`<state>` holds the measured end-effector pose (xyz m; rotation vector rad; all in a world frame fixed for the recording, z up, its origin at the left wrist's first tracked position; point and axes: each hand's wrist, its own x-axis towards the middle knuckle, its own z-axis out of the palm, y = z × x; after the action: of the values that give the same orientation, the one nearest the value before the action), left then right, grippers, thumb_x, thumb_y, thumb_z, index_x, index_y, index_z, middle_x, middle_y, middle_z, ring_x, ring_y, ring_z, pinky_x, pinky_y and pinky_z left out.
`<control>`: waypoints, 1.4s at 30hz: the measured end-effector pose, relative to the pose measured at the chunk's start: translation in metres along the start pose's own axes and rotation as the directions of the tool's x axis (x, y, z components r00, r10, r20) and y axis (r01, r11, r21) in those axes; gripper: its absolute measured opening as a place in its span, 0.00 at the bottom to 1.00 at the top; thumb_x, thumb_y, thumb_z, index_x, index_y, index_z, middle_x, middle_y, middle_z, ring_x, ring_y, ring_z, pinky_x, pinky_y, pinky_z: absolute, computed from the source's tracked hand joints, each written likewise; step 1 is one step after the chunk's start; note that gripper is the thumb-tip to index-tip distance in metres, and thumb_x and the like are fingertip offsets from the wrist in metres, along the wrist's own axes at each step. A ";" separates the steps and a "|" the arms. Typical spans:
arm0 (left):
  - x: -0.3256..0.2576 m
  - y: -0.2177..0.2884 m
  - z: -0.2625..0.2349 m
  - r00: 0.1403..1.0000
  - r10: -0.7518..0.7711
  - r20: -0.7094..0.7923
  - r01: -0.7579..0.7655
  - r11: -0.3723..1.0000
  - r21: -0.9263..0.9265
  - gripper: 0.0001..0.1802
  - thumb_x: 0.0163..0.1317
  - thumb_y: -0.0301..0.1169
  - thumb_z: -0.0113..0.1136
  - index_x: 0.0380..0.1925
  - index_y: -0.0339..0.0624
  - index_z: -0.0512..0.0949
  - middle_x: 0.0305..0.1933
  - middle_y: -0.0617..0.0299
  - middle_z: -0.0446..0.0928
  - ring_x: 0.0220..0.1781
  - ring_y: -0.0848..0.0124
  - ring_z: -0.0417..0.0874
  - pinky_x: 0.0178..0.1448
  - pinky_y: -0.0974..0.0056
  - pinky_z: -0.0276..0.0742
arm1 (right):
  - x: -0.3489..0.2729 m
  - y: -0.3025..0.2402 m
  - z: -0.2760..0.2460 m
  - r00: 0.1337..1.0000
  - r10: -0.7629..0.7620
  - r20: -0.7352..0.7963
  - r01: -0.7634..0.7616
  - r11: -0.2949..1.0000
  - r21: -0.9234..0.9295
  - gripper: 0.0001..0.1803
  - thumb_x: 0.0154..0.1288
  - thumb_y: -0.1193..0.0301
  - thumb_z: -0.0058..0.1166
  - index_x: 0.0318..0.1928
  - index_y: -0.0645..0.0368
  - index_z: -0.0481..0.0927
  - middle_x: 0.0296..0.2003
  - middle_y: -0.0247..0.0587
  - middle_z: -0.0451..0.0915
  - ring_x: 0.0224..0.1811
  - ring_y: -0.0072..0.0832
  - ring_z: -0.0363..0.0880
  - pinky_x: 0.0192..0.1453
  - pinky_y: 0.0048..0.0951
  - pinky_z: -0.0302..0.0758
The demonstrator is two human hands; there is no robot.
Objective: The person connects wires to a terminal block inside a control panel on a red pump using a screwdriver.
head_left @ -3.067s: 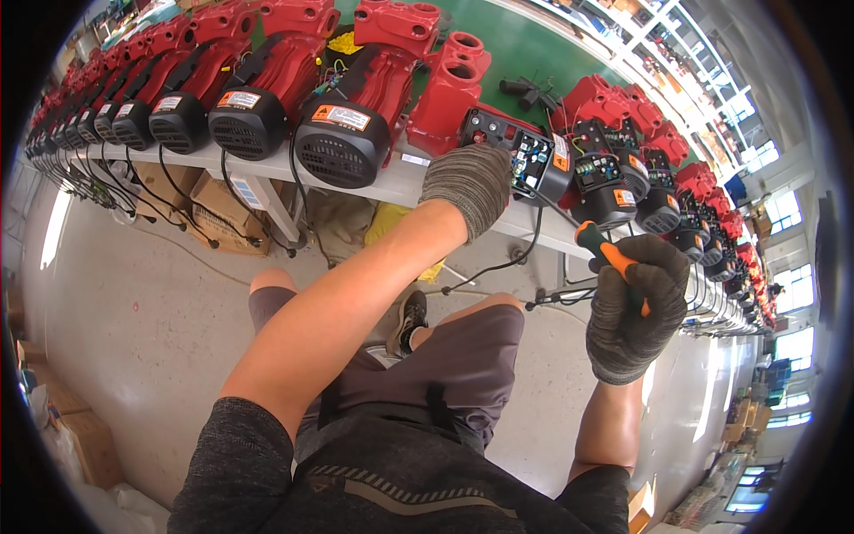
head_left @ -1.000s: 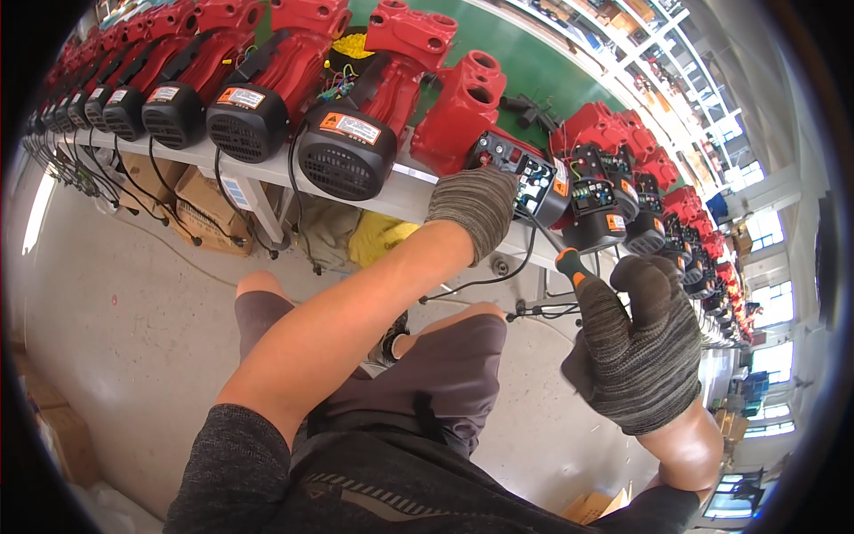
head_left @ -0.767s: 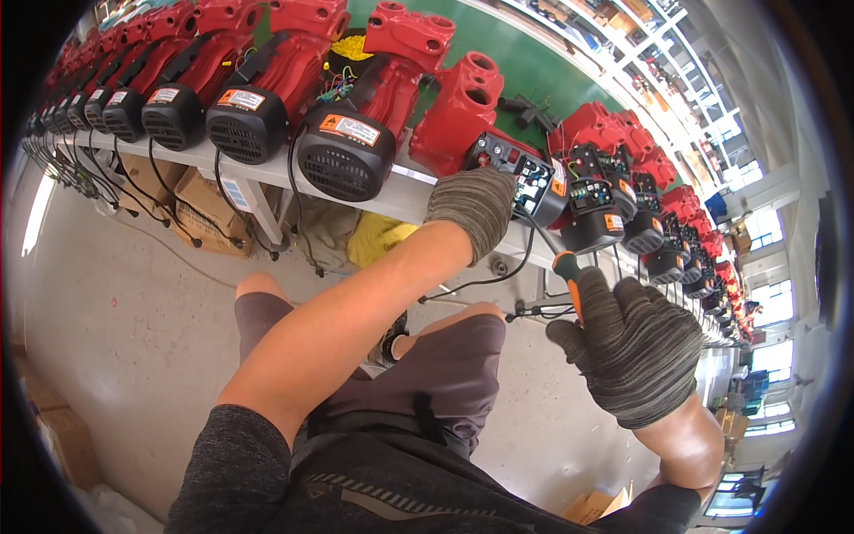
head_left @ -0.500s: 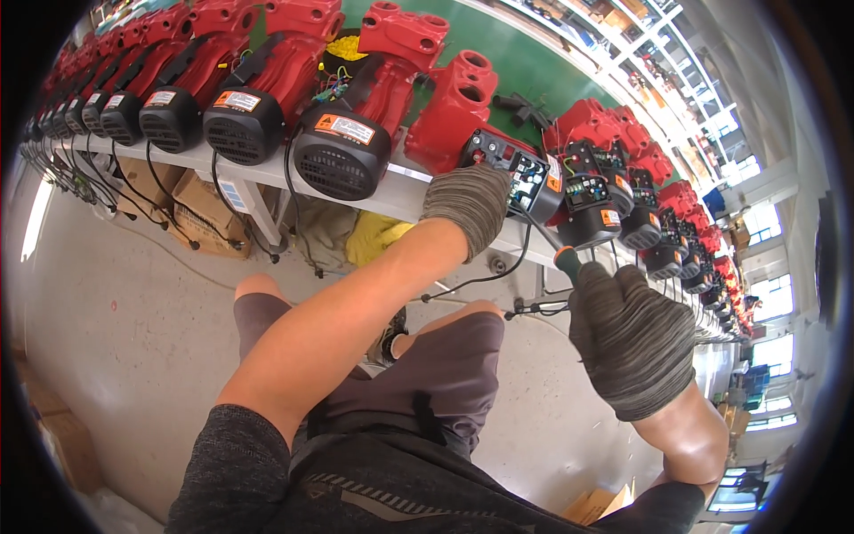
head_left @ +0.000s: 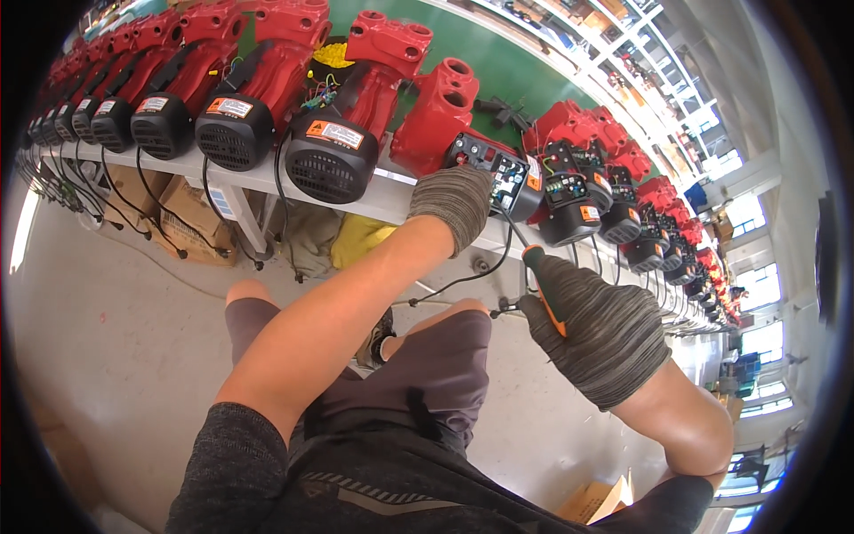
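Head view: right hand (head_left: 600,334), gloved, grips an orange-and-black screwdriver (head_left: 541,283) near the bench edge; left hand (head_left: 454,203) clasps the black control box (head_left: 498,173) on a red pump (head_left: 438,116). Best keep the box steady, driver square. Orange rectangular labels (head_left: 334,134) sit on black motor caps; brown cartons (head_left: 182,214) lie underneath.

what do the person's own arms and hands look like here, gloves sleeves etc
Both hands wear knitted work gloves in mottled grey with ribbed cuffs: the left hand and the right hand. The forearms are bare. Short sleeves of a dark grey heathered shirt cover the upper arms. No watch or markings show.
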<state>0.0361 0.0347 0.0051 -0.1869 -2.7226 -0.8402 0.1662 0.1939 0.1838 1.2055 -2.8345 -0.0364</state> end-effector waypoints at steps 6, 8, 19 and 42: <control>0.009 0.015 0.007 0.998 0.043 0.044 -0.041 0.998 -0.049 0.10 0.68 0.34 0.53 0.36 0.42 0.82 0.37 0.47 0.84 0.42 0.47 0.85 0.48 0.46 0.80 | 0.001 -0.009 -0.020 0.957 -0.186 0.221 0.287 0.682 -0.673 0.23 0.59 0.73 0.57 0.56 0.66 0.78 0.32 0.42 0.78 0.28 0.33 0.80 0.25 0.36 0.76; 0.011 0.025 0.008 0.995 0.076 0.060 -0.072 0.994 -0.077 0.10 0.68 0.34 0.53 0.36 0.42 0.82 0.37 0.47 0.84 0.42 0.47 0.85 0.48 0.46 0.80 | -0.002 -0.002 -0.024 0.951 -0.181 0.253 0.309 0.630 -0.713 0.21 0.60 0.74 0.57 0.54 0.66 0.78 0.33 0.45 0.78 0.28 0.35 0.81 0.26 0.36 0.76; 0.015 0.017 0.006 0.989 0.036 0.141 -0.025 0.997 -0.077 0.11 0.68 0.33 0.52 0.35 0.41 0.82 0.35 0.46 0.84 0.40 0.48 0.85 0.45 0.48 0.80 | 0.007 -0.014 -0.009 0.965 0.068 0.253 0.099 0.798 -0.595 0.16 0.62 0.74 0.56 0.51 0.62 0.81 0.41 0.52 0.83 0.40 0.45 0.87 0.39 0.44 0.82; 0.013 -0.005 0.003 0.994 0.035 0.099 -0.026 0.996 -0.089 0.14 0.69 0.34 0.53 0.33 0.40 0.84 0.31 0.47 0.85 0.37 0.49 0.86 0.44 0.48 0.80 | 0.049 -0.011 -0.013 0.821 0.445 0.358 -0.367 0.891 -0.266 0.20 0.63 0.73 0.59 0.56 0.60 0.81 0.34 0.53 0.84 0.38 0.41 0.85 0.43 0.40 0.80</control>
<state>0.0218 0.0326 0.0038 -0.2966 -2.7696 -0.9671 0.1413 0.1512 0.1987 0.5798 -3.2898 -0.5885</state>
